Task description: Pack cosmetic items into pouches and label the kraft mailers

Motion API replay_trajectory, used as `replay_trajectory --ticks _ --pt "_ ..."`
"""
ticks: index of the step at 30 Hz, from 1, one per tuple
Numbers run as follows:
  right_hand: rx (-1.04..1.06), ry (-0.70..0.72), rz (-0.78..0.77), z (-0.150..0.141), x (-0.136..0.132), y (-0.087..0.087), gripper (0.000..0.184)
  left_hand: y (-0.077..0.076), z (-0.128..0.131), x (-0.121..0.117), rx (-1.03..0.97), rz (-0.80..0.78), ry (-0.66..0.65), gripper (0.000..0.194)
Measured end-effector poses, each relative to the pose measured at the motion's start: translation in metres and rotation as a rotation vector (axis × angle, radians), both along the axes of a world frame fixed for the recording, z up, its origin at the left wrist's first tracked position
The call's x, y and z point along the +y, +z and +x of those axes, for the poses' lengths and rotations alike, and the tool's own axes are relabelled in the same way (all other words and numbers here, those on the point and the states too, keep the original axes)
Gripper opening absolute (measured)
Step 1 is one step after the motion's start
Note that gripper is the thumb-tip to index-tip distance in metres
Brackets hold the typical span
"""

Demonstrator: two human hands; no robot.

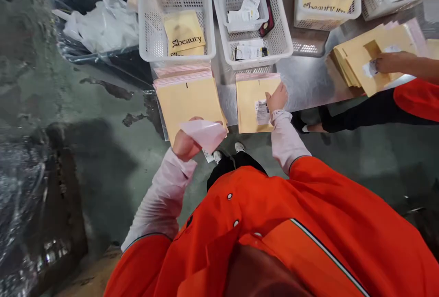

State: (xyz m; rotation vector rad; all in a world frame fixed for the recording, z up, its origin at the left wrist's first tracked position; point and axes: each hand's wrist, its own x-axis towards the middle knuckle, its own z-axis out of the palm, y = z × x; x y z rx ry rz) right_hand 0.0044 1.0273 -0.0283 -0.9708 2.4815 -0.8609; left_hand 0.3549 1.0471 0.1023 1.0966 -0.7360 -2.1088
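Yellow padded envelope (254,109), barcode label (262,112) on, under right hand (277,98), grip open; second envelope (188,105), no label showing; left hand (185,145) clamped on pink sheet (204,134).

me | top: my bright orange vest (274,214) has small round white snaps (229,196) | stripe: a long white and dark stripe (325,253) runs down it | arms: my long sleeves (284,141) are pale pink | legs: my pants (222,169) are black | feet: my shoes (239,147) are white

Matt yellow paper mailers (248,100), smooth pink paper (204,134), white plastic baskets (146,22), brushed-metal table (308,82)
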Motion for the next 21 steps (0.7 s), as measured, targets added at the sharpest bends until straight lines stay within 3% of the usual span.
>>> replay_trajectory --ticks 2,4,6,10,14,17,21 --pt "-0.219 0.313 -0.175 0.044 -0.008 0.018 0.056 0.012 -0.012 -0.022 -0.019 0.011 0.017 0.022" --pt "-0.575 0.707 -0.306 0.091 -0.002 0.038 0.062 0.024 -0.021 -0.039 -0.033 0.005 0.039 0.020" --pt "-0.831 0.899 -0.347 0.130 0.012 0.055 0.066 0.032 -0.025 -0.052 -0.032 0.000 0.024 0.027" --pt "-0.946 0.763 -0.394 0.162 0.027 0.072 0.058 0.032 -0.022 -0.072 -0.007 -0.036 0.014 0.029" --pt "-0.903 0.670 -0.411 0.171 0.012 0.079 0.055 0.029 -0.020 -0.092 -0.043 -0.118 0.061 0.034" --pt "-0.953 0.688 -0.399 0.187 -0.002 0.088 0.057 0.043 -0.022 -0.103 -0.083 -0.218 0.049 0.037" --pt "-0.914 0.611 -0.512 0.206 -0.013 0.102 0.059 0.073 -0.014 -0.120 -0.155 -0.323 0.010 0.042"
